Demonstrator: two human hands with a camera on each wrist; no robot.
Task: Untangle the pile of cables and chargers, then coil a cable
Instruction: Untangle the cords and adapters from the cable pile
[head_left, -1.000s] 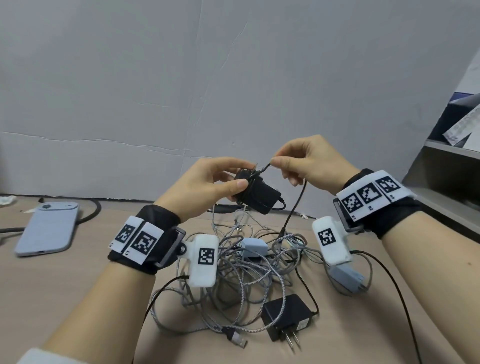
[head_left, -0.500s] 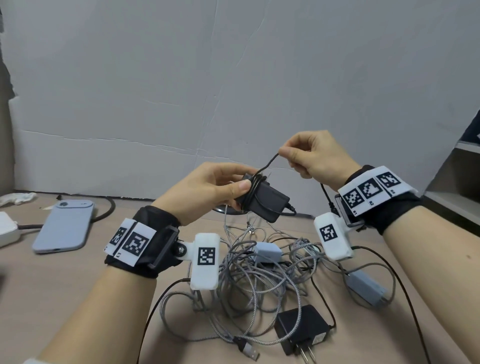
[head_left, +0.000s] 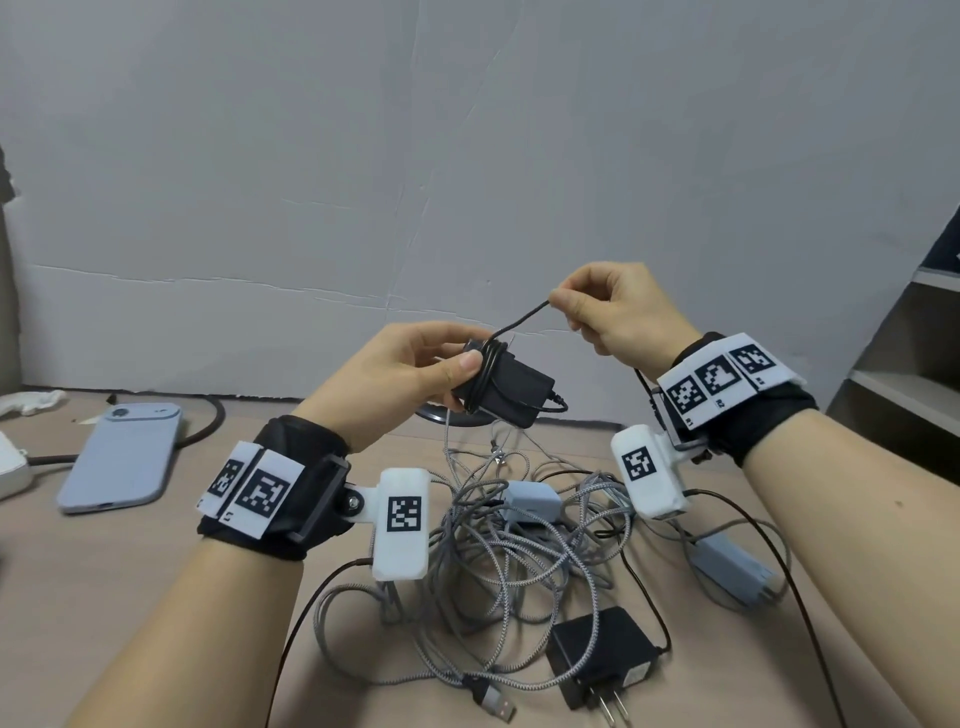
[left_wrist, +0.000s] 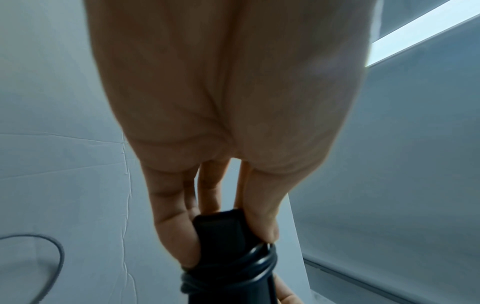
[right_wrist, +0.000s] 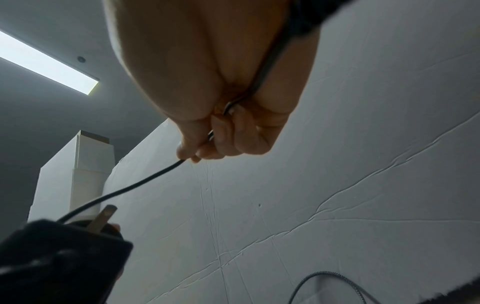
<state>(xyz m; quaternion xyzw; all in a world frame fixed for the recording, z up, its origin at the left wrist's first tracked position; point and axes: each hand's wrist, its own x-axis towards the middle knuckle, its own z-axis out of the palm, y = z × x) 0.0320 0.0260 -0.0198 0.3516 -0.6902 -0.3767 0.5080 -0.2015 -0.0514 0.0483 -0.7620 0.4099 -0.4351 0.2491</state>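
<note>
Left hand: grip closed round a black charger, held above the bench.
Right hand: fingertips pinch the black cable wound on that charger.
Pile: grey cables tangled below, near centre.

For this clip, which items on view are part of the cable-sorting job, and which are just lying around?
Part of the job:
left hand holding black charger
right hand pinching its black cord
grey cable tangle
second black charger
two pale blue chargers

Lying about:
phone
shelf
</note>
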